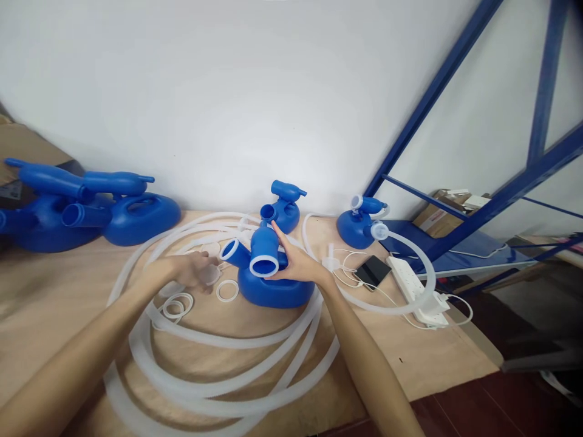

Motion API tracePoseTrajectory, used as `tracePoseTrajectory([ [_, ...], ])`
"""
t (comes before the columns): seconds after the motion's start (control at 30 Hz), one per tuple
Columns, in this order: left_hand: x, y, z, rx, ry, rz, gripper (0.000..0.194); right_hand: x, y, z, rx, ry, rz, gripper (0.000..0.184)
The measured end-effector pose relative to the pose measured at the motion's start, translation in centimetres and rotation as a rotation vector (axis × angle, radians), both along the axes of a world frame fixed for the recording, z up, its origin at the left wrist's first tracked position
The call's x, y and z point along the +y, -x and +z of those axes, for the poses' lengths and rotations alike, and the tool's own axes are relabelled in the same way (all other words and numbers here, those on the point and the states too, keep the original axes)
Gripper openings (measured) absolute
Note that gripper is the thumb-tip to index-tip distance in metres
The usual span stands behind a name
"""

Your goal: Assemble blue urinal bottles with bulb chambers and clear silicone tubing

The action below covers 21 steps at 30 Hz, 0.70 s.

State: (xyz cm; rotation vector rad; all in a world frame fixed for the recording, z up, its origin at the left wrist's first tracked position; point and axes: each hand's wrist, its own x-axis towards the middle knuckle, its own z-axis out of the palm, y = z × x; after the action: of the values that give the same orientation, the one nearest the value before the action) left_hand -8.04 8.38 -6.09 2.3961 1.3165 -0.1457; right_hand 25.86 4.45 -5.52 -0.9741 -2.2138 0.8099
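In the head view my right hand (296,262) is wrapped round a blue bottle-shaped adapter (264,243), its white-ringed mouth facing me. The adapter is above a blue urinal bottle (276,290), whose slanted neck (234,252) also has a white ring at its mouth. I cannot tell whether the two parts are joined. My left hand (198,271), smeared by motion, is over translucent plastic caps (210,274) left of the bottle. Whether its fingers hold one of them is unclear. A loose white ring (228,291) lies between the left hand and the bottle; several more rings (177,306) lie below that hand.
Long translucent hose (204,388) coils across the brown tabletop. More blue urinal bottles stand at left (141,221), behind (286,212) and at right (355,229); the right one has a hose attached. A phone (372,272), power strip (416,291) and blue rack (437,91) are on the right.
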Motion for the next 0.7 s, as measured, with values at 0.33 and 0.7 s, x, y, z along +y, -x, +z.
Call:
tracePoseTrajectory([
  [0.33,-0.3,0.3,2.2,0.001,0.052,0.028,0.064,0.7,-0.1,0.3,0.068,0.018,0.076,0.127],
  [0.7,-7.6,0.2,10.6,-0.709,-0.244,-0.244,0.033,0.1,0.7,0.6,0.04,0.029,-0.109,0.123],
])
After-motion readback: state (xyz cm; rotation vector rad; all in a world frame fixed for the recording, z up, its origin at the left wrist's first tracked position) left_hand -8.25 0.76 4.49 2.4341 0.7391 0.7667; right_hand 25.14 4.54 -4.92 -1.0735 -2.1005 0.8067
